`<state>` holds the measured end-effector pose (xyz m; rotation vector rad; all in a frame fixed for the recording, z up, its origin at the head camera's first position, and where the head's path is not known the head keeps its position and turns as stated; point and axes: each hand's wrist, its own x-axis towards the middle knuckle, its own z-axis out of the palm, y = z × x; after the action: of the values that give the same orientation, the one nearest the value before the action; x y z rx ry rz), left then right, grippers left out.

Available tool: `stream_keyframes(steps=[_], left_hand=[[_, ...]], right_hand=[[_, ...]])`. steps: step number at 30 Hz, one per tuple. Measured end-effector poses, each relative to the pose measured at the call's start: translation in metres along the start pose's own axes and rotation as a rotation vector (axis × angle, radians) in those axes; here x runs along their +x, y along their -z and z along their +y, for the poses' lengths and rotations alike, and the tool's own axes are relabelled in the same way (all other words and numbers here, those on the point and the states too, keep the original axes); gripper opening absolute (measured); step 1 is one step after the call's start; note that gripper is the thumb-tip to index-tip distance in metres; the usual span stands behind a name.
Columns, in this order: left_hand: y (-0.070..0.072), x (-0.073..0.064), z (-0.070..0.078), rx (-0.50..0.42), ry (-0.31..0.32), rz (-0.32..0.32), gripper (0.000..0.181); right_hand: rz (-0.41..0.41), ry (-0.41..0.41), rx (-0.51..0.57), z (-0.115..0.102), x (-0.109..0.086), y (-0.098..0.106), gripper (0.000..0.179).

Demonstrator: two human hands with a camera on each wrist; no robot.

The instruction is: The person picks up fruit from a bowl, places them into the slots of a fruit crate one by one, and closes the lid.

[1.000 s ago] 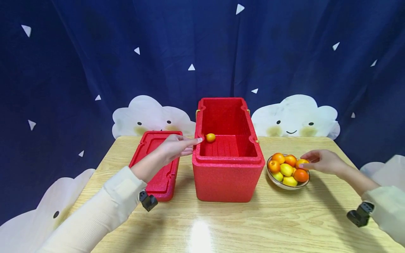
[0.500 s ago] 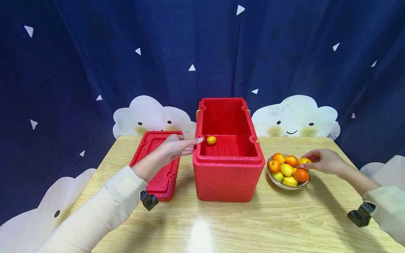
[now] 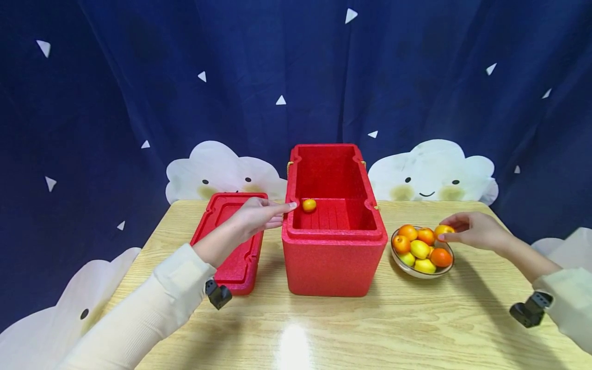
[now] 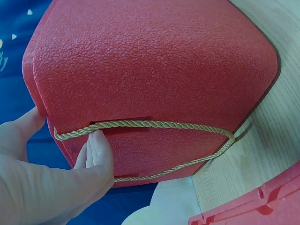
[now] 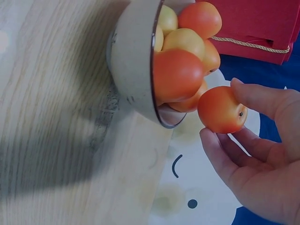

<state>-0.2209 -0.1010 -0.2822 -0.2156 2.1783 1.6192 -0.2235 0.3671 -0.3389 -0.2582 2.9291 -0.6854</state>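
Observation:
My left hand (image 3: 259, 213) grips the left wall of an uncovered red foam box (image 3: 330, 267), thumb over the rim. In the left wrist view its fingers (image 4: 101, 147) press on the outer side, close under a gold rope handle (image 4: 178, 125). One orange-yellow fruit (image 3: 309, 205) lies on the box floor. At the right, my right hand (image 3: 481, 231) pinches an orange (image 5: 221, 110) between thumb and fingertips, just above the far right rim of a white bowl (image 5: 133, 65). Several more oranges (image 3: 441, 257) and lemons (image 3: 420, 249) fill that bowl.
A red lid (image 3: 231, 262) lies on the wooden table (image 3: 333, 334) left of the box. Cloud-shaped white cushions (image 3: 430, 169) stand along the back edge, before a dark blue curtain (image 3: 277, 61). The bowl stands close to the box's right side.
My right hand has risen slightly with the orange, lifting it off the other fruit in the bowl. The small fruit in the box has shifted a little. My left hand stays at the rim.

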Motion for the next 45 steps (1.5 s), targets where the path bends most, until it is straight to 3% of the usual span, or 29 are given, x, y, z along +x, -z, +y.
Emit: stream_keyframes(steps=[20, 30, 45], left_hand=[[0.0, 0.0, -0.001, -0.008, -0.024, -0.019, 0.061], [0.0, 0.001, -0.002, -0.018, -0.026, -0.001, 0.062], [0.0, 0.0, -0.003, -0.045, -0.037, -0.019, 0.068]], right_hand=[[0.028, 0.05, -0.024, -0.028, 0.013, 0.008, 0.048], [0.025, 0.098, 0.012, -0.049, 0.022, 0.013, 0.046], [0.023, 0.082, 0.089, -0.068, 0.032, 0.008, 0.046]])
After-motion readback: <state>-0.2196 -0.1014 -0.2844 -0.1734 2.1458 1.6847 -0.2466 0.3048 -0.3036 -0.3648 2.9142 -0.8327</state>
